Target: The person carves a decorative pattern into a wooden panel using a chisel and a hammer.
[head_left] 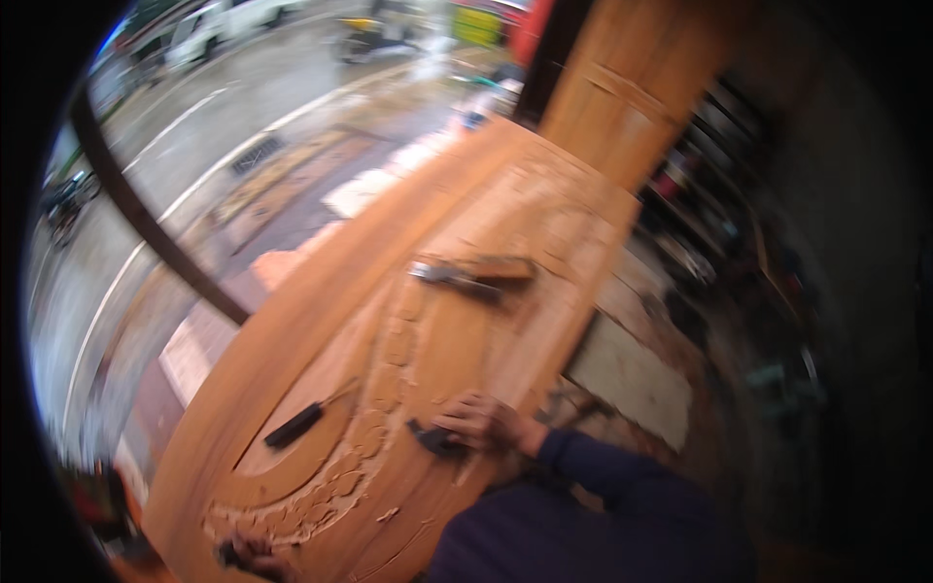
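A large wooden panel (350, 291) with a carved band of rounded shapes lies in front of me. My right hand (476, 423) closes over a black hand tool (437, 439) on the panel's right part; blur hides its exact kind. Down at the panel's lower left corner, my left hand (260, 558) is curled by a small dark object that I cannot make out. Between the hands, farther up, rests a thin-bladed carving tool with a black handle (294, 426). Toward the far end lies a hammer-like tool (457, 280) with a shiny metal end, beside a wooden block (501, 267).
Wood shavings are scattered along the carving. A wooden board (607, 92) stands past the panel's far end. A dark post (155, 228) rises at left, before a wet street with a white vehicle (209, 31). A pale slab (632, 381) and clutter lie at right.
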Demonstrator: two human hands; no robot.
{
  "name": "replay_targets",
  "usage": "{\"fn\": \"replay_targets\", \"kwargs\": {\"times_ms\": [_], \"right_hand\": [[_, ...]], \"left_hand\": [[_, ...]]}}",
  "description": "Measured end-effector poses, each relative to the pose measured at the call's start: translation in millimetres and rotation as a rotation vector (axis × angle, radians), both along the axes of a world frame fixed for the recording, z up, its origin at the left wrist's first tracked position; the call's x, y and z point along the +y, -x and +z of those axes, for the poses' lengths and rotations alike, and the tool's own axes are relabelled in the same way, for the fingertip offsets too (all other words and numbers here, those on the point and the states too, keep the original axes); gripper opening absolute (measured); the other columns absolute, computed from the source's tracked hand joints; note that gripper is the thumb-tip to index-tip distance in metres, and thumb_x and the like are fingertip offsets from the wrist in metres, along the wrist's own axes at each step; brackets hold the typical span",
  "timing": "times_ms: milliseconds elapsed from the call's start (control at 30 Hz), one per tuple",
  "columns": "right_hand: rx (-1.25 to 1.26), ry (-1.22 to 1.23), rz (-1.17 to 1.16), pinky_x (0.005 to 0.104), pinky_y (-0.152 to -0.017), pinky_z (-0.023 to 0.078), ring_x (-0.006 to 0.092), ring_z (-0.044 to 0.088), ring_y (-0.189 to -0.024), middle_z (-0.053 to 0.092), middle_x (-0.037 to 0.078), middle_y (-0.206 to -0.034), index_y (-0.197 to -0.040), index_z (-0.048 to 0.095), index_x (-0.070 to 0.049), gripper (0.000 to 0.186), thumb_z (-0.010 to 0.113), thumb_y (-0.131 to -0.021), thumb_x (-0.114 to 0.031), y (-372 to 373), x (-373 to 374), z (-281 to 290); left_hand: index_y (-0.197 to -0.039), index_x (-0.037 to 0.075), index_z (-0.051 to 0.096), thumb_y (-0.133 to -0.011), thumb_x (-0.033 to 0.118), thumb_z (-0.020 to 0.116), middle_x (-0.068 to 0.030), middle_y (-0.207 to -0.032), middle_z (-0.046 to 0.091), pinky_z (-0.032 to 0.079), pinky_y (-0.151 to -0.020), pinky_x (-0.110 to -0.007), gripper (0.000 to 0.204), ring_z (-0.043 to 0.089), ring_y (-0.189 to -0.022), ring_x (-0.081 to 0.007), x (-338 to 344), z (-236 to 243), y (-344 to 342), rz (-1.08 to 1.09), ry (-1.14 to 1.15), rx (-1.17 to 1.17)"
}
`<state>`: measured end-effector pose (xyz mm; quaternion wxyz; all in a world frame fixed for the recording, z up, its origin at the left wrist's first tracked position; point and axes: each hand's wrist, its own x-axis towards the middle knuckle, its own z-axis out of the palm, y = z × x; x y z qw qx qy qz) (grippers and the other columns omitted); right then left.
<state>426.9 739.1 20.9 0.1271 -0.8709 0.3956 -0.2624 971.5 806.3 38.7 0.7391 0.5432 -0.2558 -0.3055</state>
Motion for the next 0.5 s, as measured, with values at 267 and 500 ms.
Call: {"fn": "replay_targets", "kwargs": {"times_ms": [267, 500], "right_hand": [[-0.058, 0.113, -0.052, 0.0409, -0.094, 0.047, 0.026, 0.062, -0.106, 0.063, 0.008, -0.109, -0.111, 0.066, -0.01, 0.031, 0.073, -0.087, -0.029, 14.8, 16.6, 8.4], [-0.124, 0.156, -0.088, 0.0399, -0.094, 0.044, 0.0245, 0.06, -0.099, 0.061, 0.006, -0.099, -0.105, 0.066, -0.013, 0.026, 0.072, -0.083, -0.024, 20.5, 13.9, -2.2]], "left_hand": [[-0.084, 0.013, 0.059, -0.095, 0.017, 0.066, 0.0072, -0.054, 0.031, 0.018, -0.039, -0.025, 0.014, 0.027, -0.041, -0.0048, -77.5, -10.5, 68.7, 0.151, -0.009, -0.183], [-0.08, 0.015, 0.054, -0.095, 0.021, 0.068, 0.0073, -0.054, 0.031, 0.021, -0.039, -0.025, 0.022, 0.028, -0.041, -0.0053, -110.7, -17.7, 69.9, 0.058, -0.073, -0.19]]}}
